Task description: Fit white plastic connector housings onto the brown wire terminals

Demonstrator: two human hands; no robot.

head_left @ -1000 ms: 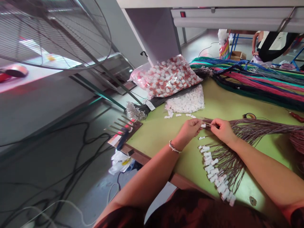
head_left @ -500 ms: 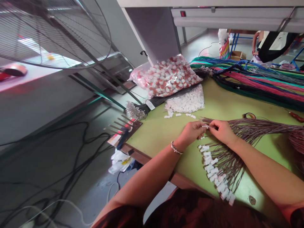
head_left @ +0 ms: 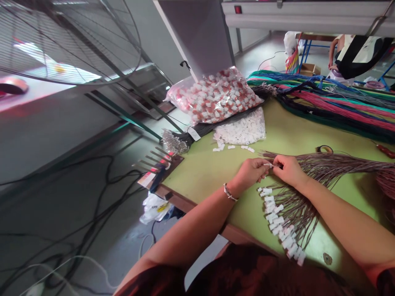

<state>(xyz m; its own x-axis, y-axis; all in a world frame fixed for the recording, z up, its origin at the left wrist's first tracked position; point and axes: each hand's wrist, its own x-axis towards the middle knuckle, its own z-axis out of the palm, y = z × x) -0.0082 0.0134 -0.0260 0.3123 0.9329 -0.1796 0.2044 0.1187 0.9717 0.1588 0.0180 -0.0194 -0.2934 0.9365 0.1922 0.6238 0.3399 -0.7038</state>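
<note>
My left hand (head_left: 251, 172), with a bracelet at the wrist, pinches a small white connector (head_left: 268, 165). Close against it, my right hand (head_left: 286, 169) has its thumb and fingers closed on a thin brown wire at the connector's end. Brown wires (head_left: 333, 164) run in a bundle from under my right hand to the right edge. Several wires end in white connectors (head_left: 277, 222), which lie in a slanting row on the green table (head_left: 210, 181) below my hands.
Behind my hands lie a bag of white and reddish connectors (head_left: 219, 96), a bag of white connectors (head_left: 242, 127) and dark wires with metal ends (head_left: 174, 142). Coloured wires (head_left: 345, 100) fill the back right. A fan (head_left: 70, 41) stands left. A person (head_left: 354, 53) is beyond.
The view has shifted slightly. My hands stay together at the connector, and my left fingers are curled a little more around it.
</note>
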